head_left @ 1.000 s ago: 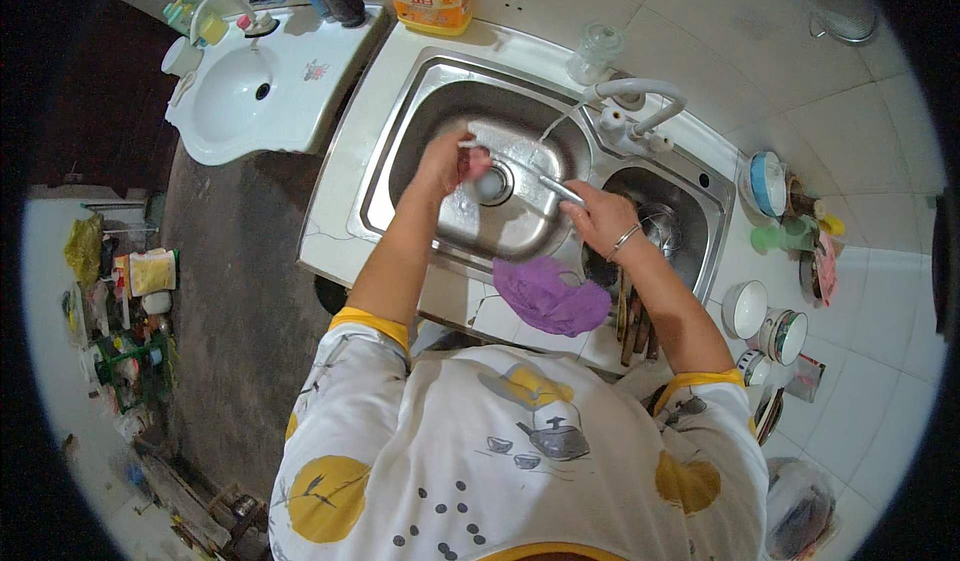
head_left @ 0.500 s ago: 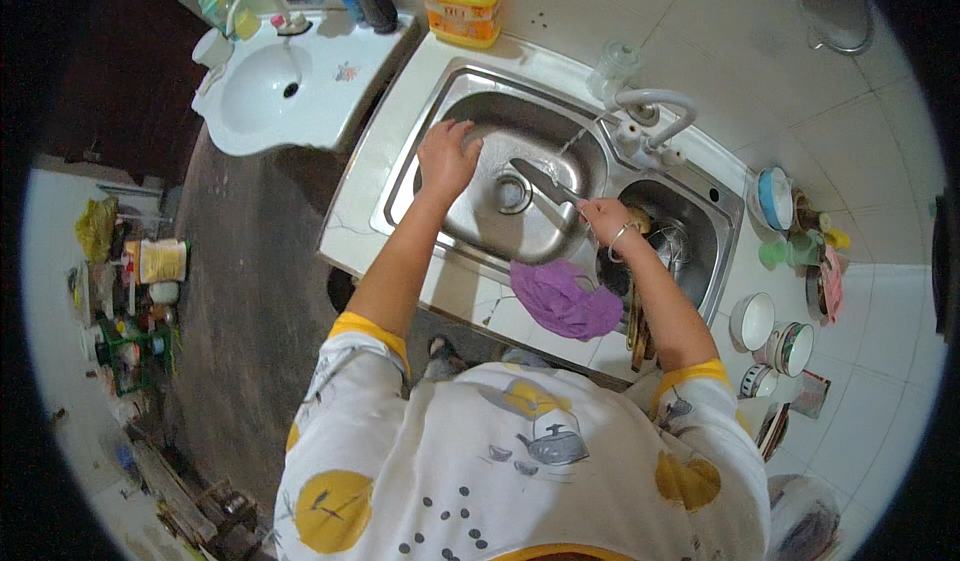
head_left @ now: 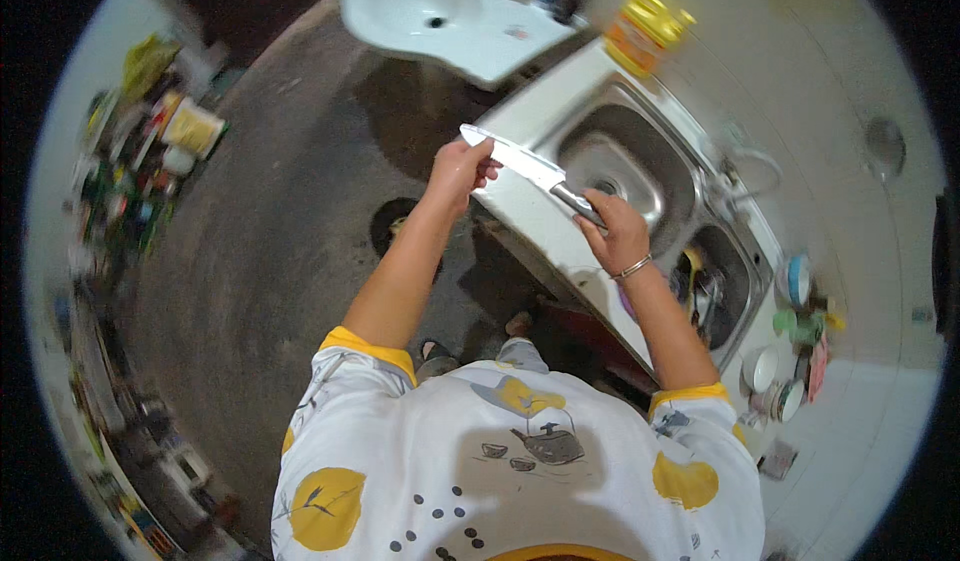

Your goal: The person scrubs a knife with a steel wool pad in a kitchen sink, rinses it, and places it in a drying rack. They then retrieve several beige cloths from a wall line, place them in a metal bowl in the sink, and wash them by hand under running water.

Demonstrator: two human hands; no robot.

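Observation:
A kitchen knife [head_left: 520, 163] with a bright, shining blade and dark handle is held over the counter's front edge. My right hand [head_left: 617, 229], with a bracelet at the wrist, is closed round the handle. Near the tip, my left hand [head_left: 460, 174] has its thumb and fingers closed on the blade. Beyond the knife lies the large steel sink basin [head_left: 655, 126]. A smaller basin [head_left: 735, 246] to the right contains utensils, partly hidden by my forearm. Only a sliver of purple cloth [head_left: 626, 301] shows beside my right wrist.
A white washbasin [head_left: 480, 36] stands at the far left of the counter. A yellow jug [head_left: 642, 36] sits at the back, with a faucet [head_left: 750, 176] to its right. White bowls [head_left: 760, 367] stand at the right. Clutter [head_left: 175, 151] lines the left wall.
My right hand has lifted the knife out of the large basin toward me. My left hand has left the basin and taken hold of the blade. The view has turned left.

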